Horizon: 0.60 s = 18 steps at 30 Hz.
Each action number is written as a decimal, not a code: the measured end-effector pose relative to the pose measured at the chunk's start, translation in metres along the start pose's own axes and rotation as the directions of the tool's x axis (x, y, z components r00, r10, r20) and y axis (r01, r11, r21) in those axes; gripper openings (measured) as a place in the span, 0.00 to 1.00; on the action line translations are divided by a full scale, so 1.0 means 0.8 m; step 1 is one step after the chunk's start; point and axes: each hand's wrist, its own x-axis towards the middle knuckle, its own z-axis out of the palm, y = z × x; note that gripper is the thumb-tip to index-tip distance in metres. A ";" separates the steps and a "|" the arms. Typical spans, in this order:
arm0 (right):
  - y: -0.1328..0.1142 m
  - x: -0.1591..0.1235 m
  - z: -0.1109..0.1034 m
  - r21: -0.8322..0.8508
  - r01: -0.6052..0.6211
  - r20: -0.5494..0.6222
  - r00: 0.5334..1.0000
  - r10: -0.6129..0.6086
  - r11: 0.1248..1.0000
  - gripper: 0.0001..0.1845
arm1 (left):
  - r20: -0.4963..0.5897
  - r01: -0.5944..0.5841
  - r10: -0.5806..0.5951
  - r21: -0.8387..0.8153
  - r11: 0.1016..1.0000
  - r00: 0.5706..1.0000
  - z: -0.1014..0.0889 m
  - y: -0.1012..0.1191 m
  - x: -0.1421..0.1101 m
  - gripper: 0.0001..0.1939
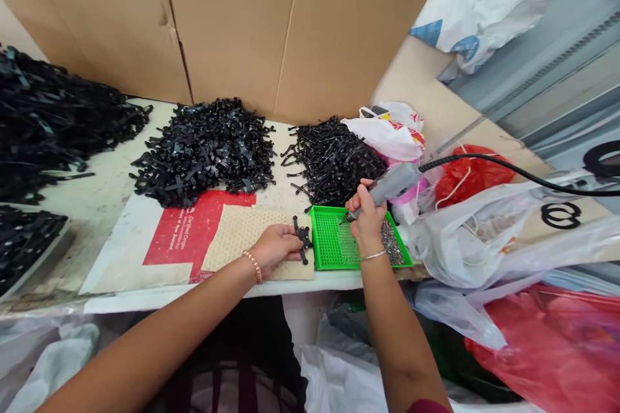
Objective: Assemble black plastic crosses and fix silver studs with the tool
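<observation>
My left hand [279, 246] is closed on a small black plastic part [303, 240] with several arms, at the right edge of a tan textured mat [242, 235]. Wrapped in my right hand [368, 216] is a grey electric screwdriver [394, 182], its tip pointing down to the left over a green perforated tray [334, 262]. Small metal screws [393, 245] lie heaped in the right side of that tray. A black cable [465, 156] runs from the tool's back end to the right.
Heaps of black plastic parts [208, 151] and thin black pieces [339, 158] stand behind the mat. A bigger dark pile [53, 116] is at left, above a filled tray [29, 245]. Cardboard [232, 26] walls the back. Plastic bags [465, 232] crowd the right.
</observation>
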 end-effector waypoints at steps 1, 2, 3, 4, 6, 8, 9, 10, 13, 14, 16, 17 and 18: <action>0.001 0.000 0.000 0.002 0.004 -0.003 1.000 -0.004 1.000 0.18 | 0.002 0.003 -0.003 -0.002 1.000 1.000 0.000 0.000 0.000 0.07; 0.002 0.000 0.000 0.004 0.010 -0.007 1.000 -0.010 1.000 0.18 | 0.005 0.004 -0.004 -0.003 1.000 1.000 0.000 0.000 0.000 0.07; 0.003 0.000 -0.001 0.006 0.017 -0.012 1.000 -0.017 1.000 0.18 | 0.008 0.006 -0.006 -0.004 1.000 1.000 -0.001 0.000 0.001 0.08; 0.003 0.000 -0.001 0.009 0.024 -0.018 1.000 -0.023 1.000 0.18 | 0.012 0.006 -0.006 -0.006 1.000 1.000 -0.001 0.000 0.001 0.08; 0.003 0.001 -0.002 0.014 0.032 -0.030 0.999 -0.031 0.999 0.19 | 0.022 0.007 -0.007 -0.011 1.000 1.000 -0.003 -0.002 0.003 0.08; 0.003 0.002 -0.003 0.018 0.034 -0.038 0.999 -0.034 0.999 0.19 | 0.026 0.006 -0.006 -0.016 1.000 1.000 -0.004 -0.004 0.004 0.08; 0.002 0.003 -0.003 0.019 0.033 -0.041 0.999 -0.032 0.999 0.19 | 0.025 0.006 -0.005 -0.016 1.000 1.000 -0.004 -0.004 0.005 0.08; 0.002 0.004 -0.003 0.018 0.030 -0.042 0.999 -0.029 0.999 0.19 | 0.024 0.004 -0.004 -0.017 1.000 1.000 -0.004 -0.005 0.005 0.08; 0.003 0.006 -0.003 0.015 0.019 -0.043 0.999 -0.019 1.000 0.19 | 0.020 0.006 -0.005 -0.015 1.000 1.000 -0.004 -0.005 0.004 0.08; 0.004 0.006 -0.003 0.015 0.017 -0.044 0.999 -0.016 1.000 0.19 | 0.019 0.007 -0.007 -0.012 1.000 1.000 -0.004 -0.004 0.004 0.08; 0.005 0.006 -0.003 0.013 0.013 -0.040 0.999 -0.013 1.000 0.19 | 0.018 0.010 -0.010 -0.012 1.000 1.000 -0.003 -0.004 0.003 0.08; 0.006 0.006 -0.003 0.010 0.012 -0.039 0.999 -0.012 1.000 0.19 | 0.018 0.009 -0.009 -0.017 1.000 1.000 -0.003 -0.004 0.003 0.08; 0.006 0.006 -0.002 0.006 0.011 -0.037 0.999 -0.010 1.000 0.19 | 0.019 0.008 -0.008 -0.022 1.000 1.000 -0.002 -0.004 0.003 0.08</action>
